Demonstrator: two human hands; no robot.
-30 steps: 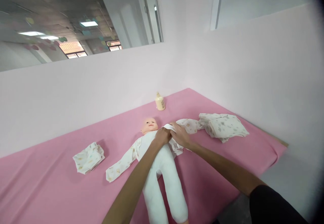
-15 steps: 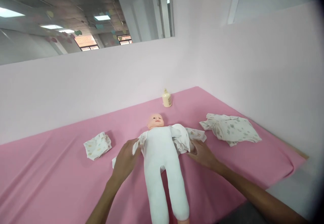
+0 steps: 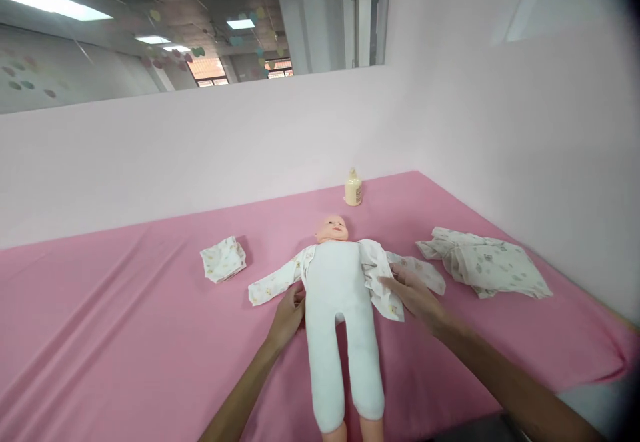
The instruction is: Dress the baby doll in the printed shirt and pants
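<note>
A baby doll (image 3: 334, 282) with a white cloth body lies on its back, head toward the wall. Its arms are in a white printed baby shirt (image 3: 275, 283), which is spread open over the chest. At the doll's side, below the sleeve on the left, my left hand (image 3: 287, 319) has its fingers curled in; whatever they hold is hidden. My right hand (image 3: 415, 299) pinches the shirt's loose front panel on the other side, thumb and fingers closed at its edge. Behind that hand, the second sleeve (image 3: 423, 272) stretches out to the right.
A folded printed cloth (image 3: 223, 259) lies left of the doll. More printed clothing (image 3: 493, 263) is heaped at the right. A cream pump bottle (image 3: 353, 189) stands behind the doll's head, near the wall (image 3: 225, 149). Pink sheeting (image 3: 150, 335) covers the table.
My left hand has moved down from the doll's upper arm to its side, and the left sleeve now shows stretched out. The front panel by my right hand now hangs lower. The view has shifted left.
</note>
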